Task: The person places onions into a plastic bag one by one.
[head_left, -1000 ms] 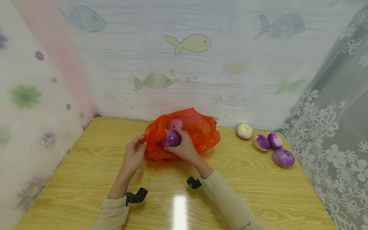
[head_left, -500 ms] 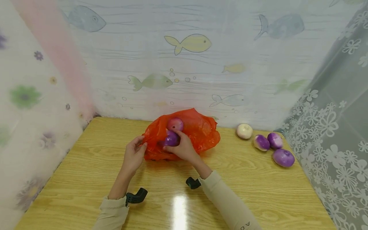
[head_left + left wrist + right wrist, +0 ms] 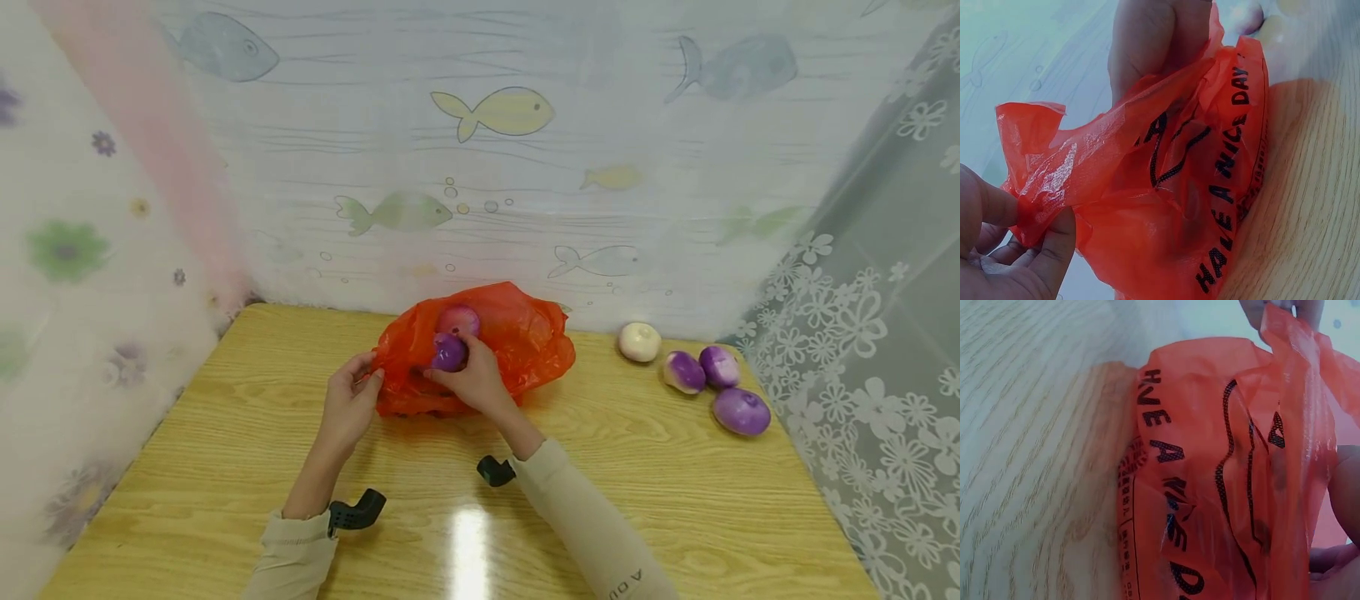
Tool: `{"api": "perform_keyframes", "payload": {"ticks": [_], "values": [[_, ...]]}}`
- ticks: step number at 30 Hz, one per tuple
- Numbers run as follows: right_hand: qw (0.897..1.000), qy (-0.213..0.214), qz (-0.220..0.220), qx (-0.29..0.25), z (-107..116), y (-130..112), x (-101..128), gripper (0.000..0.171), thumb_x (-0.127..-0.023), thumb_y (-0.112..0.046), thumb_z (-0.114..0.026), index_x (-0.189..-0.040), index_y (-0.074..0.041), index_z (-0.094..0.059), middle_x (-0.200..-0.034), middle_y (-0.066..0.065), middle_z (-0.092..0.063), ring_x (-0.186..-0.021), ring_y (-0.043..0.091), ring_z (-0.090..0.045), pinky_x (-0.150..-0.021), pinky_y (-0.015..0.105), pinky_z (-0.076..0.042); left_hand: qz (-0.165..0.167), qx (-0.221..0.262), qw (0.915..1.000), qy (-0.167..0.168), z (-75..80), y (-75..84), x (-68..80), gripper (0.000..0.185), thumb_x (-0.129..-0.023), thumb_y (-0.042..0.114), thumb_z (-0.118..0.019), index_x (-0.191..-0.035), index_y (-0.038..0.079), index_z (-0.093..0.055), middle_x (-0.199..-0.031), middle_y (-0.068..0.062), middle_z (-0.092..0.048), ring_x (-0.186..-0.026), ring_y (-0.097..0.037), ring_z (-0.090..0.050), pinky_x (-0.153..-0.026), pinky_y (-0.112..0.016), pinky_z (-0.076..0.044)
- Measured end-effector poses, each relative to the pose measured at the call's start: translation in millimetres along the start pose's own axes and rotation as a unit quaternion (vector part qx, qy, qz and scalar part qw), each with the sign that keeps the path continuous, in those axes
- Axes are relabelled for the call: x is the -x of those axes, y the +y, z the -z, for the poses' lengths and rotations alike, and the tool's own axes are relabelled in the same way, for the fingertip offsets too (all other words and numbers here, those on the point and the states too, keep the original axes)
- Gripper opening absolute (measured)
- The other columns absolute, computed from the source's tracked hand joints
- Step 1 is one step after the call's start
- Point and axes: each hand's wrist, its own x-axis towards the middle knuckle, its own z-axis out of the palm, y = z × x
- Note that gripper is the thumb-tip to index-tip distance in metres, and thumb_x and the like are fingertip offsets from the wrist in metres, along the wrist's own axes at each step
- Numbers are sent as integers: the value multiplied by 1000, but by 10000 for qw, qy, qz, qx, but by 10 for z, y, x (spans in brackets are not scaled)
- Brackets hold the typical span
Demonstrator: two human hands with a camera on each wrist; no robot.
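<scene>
A red plastic bag (image 3: 525, 337) with black print (image 3: 1225, 150) lies on the table, its mouth open towards me. At the bag's left edge, my left hand (image 3: 351, 406) pinches the plastic between thumb and fingers. My right hand (image 3: 482, 379) grips a purple turnip (image 3: 448, 353) at the bag's mouth. Just behind it sits a pinkish-purple turnip (image 3: 458, 318) inside the bag. In the right wrist view the bag (image 3: 1191, 437) hides the gripped turnip, and the right hand (image 3: 1342, 569) shows only in part.
On the right of the wooden table (image 3: 637, 483) lie a white turnip (image 3: 640, 342), two purple-and-white turnips (image 3: 683, 372) and a larger purple turnip (image 3: 741, 412). A fish-patterned curtain (image 3: 495, 183) stands along the back edge.
My right hand has shifted slightly away from me with the purple turnip, which now overlaps more of the pinkish one in view. The left hand stays at the bag's edge.
</scene>
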Motion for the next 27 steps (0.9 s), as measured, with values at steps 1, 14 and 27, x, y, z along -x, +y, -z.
{"api": "perform_keyframes", "payload": {"ticks": [1, 14, 27], "values": [[9999, 2, 67, 83, -9, 5, -9, 77, -84, -24, -85, -146, 0, -46, -140, 15, -57, -126, 31, -59, -106, 47, -50, 5, 11, 10000, 5, -2, 1, -1, 37, -107, 6, -46, -142, -4, -49, -132, -22, -55, -108, -16, -62, -81, -14, -52], [9921, -436, 884, 773, -13, -19, 25, 67, -77, -12, -88, -133, 8, -57, -129, 22, -63, -119, 35, -58, -105, 47, -50, -59, 16, 9999, 85, -5, -5, -11, 35, -106, 4, -46, -140, -6, -50, -129, -25, -56, -96, -2, -61, -78, -14, -52], [9986, -354, 402, 48, 14, 12, 56, 67, -80, -10, -86, -137, 6, -54, -130, 24, -61, -111, 35, -63, -97, 46, -55, -11, 133, 9998, 139, -8, -3, -11, 37, -106, 2, -46, -142, -5, -49, -134, -24, -55, -103, -6, -63, -81, -14, -53]]}}
